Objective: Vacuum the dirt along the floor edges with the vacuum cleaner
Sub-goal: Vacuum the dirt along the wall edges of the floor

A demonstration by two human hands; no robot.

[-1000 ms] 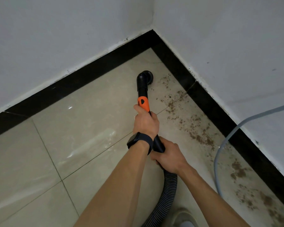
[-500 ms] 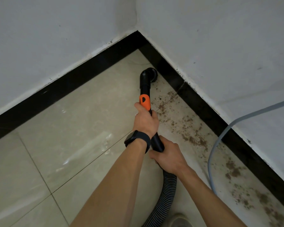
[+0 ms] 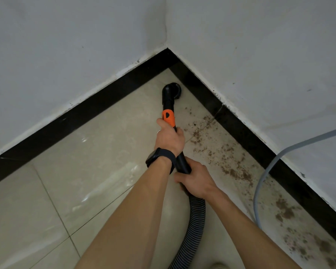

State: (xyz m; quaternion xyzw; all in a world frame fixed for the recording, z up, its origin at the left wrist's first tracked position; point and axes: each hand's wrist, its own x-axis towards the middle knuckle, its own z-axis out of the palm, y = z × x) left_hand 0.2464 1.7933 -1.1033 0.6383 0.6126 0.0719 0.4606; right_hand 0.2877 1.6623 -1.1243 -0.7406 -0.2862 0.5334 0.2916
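Clasped black vacuum wand with orange collar (image 3: 168, 105) in left hand (image 3: 170, 139) and right hand (image 3: 197, 181); held round nozzle (image 3: 173, 90) near beige tiled floor's (image 3: 85, 171) far corner. Probably next: sweep along right edge's brown dirt (image 3: 235, 171).

One nozzle (image 3: 173, 90) ends one vacuum wand (image 3: 168, 105). Behind the nozzle are two hands, the left hand (image 3: 170, 138) nearer and the right hand (image 3: 197, 181) farther, plus one wristwatch (image 3: 155, 157) and one ribbed hose (image 3: 195, 226). To its right lie one grey cable (image 3: 256, 199) and one dirt trail (image 3: 233, 171). Two black skirting strips (image 3: 85, 117) meet just beyond it.
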